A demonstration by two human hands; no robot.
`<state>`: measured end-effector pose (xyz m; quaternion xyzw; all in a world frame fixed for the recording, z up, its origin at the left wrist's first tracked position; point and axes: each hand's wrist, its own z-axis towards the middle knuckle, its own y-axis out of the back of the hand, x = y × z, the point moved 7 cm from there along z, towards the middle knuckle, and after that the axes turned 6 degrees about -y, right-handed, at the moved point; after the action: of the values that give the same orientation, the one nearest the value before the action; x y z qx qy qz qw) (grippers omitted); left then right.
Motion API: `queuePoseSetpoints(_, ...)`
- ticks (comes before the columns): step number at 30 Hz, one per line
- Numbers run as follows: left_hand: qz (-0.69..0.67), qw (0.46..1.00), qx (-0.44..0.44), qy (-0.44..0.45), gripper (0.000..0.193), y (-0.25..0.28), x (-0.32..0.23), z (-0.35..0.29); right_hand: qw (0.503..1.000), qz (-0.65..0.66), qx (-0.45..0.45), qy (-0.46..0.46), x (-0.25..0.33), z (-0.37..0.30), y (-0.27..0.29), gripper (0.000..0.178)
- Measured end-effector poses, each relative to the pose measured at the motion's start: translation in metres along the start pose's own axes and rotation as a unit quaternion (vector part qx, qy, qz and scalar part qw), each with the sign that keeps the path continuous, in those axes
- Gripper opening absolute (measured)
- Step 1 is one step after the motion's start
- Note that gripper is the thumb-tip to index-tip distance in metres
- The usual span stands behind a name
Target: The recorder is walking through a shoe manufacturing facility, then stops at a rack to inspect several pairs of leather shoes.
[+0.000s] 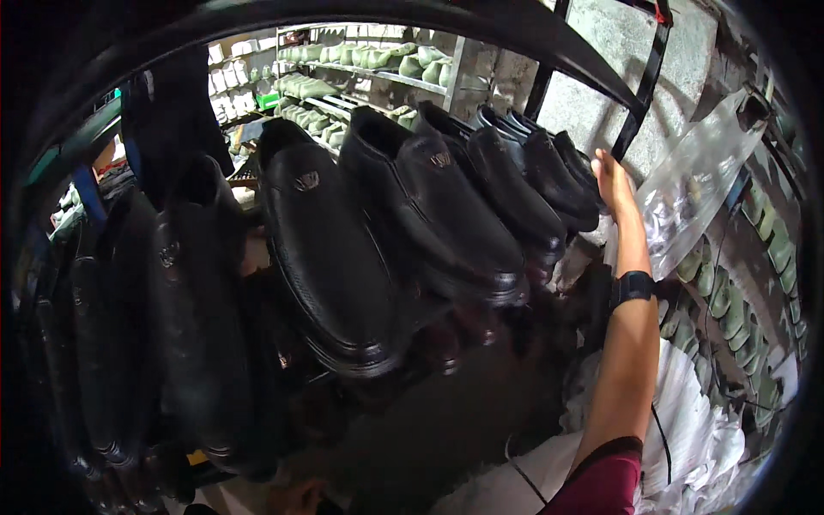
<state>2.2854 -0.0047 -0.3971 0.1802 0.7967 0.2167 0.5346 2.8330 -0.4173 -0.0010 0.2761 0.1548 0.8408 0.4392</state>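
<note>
My right hand (613, 184) is at the far right end of a row of black slip-on shoes, right beside the last shoe (577, 165). Its fingers look stretched upward, partly seen edge-on; whether they touch that shoe I cannot tell. A black band (633, 287) circles my right wrist, and a maroon sleeve (605, 481) covers the upper arm. The nearest large black shoe (330, 249) points its toe toward me and bears a small metal emblem. Another black shoe (455, 210) stands to its right. My left hand does not show clearly anywhere.
More black shoes (193, 318) hang in shadow at left. Shelves (390, 75) of pale green shoe lasts stand behind. At right are a clear plastic bag (695, 184), strings of green lasts (730, 309) and white sacks (687, 421). A black metal frame (644, 94) rises beyond my hand.
</note>
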Motion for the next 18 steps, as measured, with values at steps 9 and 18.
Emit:
queuePoseSetpoints(9, 0.041, 0.995, -0.049, -0.078, 0.029, 0.015, -0.023, 0.009, 0.98, -0.01, 0.196, -0.015, -0.025, 0.03, -0.047, 0.04)
queuePoseSetpoints(18, 0.07, 0.99, -0.052, -0.107, 0.029, 0.013, -0.032, 0.023, 0.961, 0.106, 0.245, -0.067, -0.029, 0.041, -0.066, 0.027)
